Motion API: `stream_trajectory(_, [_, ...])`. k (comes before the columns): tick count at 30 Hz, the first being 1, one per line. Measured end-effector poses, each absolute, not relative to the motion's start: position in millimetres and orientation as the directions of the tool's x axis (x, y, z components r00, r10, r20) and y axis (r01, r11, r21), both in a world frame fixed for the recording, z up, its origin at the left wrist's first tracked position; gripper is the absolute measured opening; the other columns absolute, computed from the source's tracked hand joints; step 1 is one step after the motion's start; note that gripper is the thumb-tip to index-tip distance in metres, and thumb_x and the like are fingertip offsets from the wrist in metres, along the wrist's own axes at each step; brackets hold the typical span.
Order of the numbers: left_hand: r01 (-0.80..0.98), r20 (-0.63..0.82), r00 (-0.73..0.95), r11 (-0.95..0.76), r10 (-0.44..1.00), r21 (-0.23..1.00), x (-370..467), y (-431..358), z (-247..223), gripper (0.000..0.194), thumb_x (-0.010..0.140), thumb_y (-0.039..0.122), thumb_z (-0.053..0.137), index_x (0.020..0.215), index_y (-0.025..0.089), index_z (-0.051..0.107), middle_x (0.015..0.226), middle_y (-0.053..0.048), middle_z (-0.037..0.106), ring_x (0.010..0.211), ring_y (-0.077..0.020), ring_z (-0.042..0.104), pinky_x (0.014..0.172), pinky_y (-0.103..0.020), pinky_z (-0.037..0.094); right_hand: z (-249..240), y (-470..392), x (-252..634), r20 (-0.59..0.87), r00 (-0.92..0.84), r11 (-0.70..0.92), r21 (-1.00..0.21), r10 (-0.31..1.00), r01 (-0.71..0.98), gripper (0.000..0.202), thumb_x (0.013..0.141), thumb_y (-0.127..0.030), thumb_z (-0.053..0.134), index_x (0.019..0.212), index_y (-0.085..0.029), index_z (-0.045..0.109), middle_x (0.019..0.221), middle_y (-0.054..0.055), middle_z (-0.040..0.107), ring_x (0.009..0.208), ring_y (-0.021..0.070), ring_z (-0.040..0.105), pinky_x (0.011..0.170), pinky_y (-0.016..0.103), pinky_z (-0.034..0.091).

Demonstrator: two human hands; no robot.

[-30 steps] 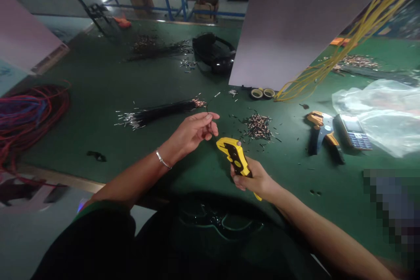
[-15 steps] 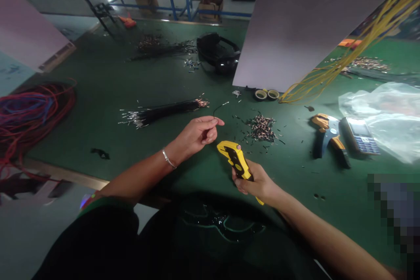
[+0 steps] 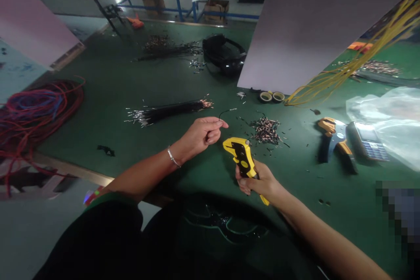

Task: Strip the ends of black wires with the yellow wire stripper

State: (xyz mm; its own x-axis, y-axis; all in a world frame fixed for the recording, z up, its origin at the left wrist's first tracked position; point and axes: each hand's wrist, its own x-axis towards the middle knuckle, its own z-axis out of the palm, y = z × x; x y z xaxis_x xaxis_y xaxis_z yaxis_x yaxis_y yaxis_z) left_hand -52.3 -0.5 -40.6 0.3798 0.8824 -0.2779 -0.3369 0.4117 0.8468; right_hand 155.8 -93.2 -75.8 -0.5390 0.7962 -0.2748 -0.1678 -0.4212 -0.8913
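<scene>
Between thumb and fingers, my left hand (image 3: 207, 133) pinches a thin black wire (image 3: 224, 112) whose bright tip points up and right. My right hand (image 3: 257, 179) is wrapped round a yellow and black crimping tool (image 3: 243, 154), its head tilted up toward the left hand. Wire and tool are apart. Behind the left hand lies a bundle of black wires (image 3: 170, 110), with silvery ends at left and coppery ends at right. A pile of short cut pieces (image 3: 266, 131) rests on the green table beyond the tool.
At right are an orange and dark hand tool (image 3: 335, 135), a keypad phone (image 3: 369, 141) and a clear plastic bag (image 3: 390, 116). Two tape rolls (image 3: 271, 96) sit by a white board (image 3: 285, 26). Yellow wires (image 3: 354, 61) hang at right. Red and blue wire coils (image 3: 42, 109) lie left.
The whole view has shifted slightly, so most things appear further right. The tool's head has turned a little in my right hand; the left hand keeps its pinch on the wire.
</scene>
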Motion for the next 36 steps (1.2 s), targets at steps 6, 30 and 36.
stream_trajectory(6, [-0.321,-0.300,0.369,0.424,0.879,0.847,-49.2,-3.5,-37.9,0.014,0.086,0.012,0.054,0.077,0.008,0.064,0.042,0.008,0.030,0.035,-0.0031,0.028,0.041,-0.020,0.018,-70.9,-91.2,151.9,-0.322,-0.476,-0.474,-0.847,0.818,-0.240,0.019,0.065,-0.017,0.066,0.080,-0.016,0.054,0.057,-0.005,0.052,0.041,0.0079,0.044,0.040,0.024,0.037])
stream_trajectory(30, [-0.319,-0.273,0.375,0.399,0.886,0.859,-52.3,1.9,-65.3,0.011,0.085,0.016,0.059,0.076,0.009,0.063,0.042,0.009,0.031,0.034,-0.0022,0.025,0.040,-0.019,0.016,-88.2,-96.8,147.8,-0.387,-0.435,-0.487,-0.862,0.813,-0.142,0.021,0.068,-0.019,0.063,0.081,-0.019,0.047,0.048,-0.009,0.045,0.034,0.0062,0.037,0.033,0.021,0.033])
stream_trajectory(36, [-0.352,-0.234,0.334,0.351,0.913,0.868,-58.3,6.7,-58.4,0.008,0.083,0.014,0.058,0.080,0.009,0.063,0.043,0.009,0.032,0.034,-0.0028,0.028,0.040,-0.020,0.018,-86.2,-93.9,152.0,-0.352,-0.416,-0.469,-0.855,0.838,-0.220,0.022,0.066,-0.017,0.066,0.081,-0.018,0.049,0.054,-0.007,0.049,0.038,0.0071,0.040,0.035,0.022,0.035])
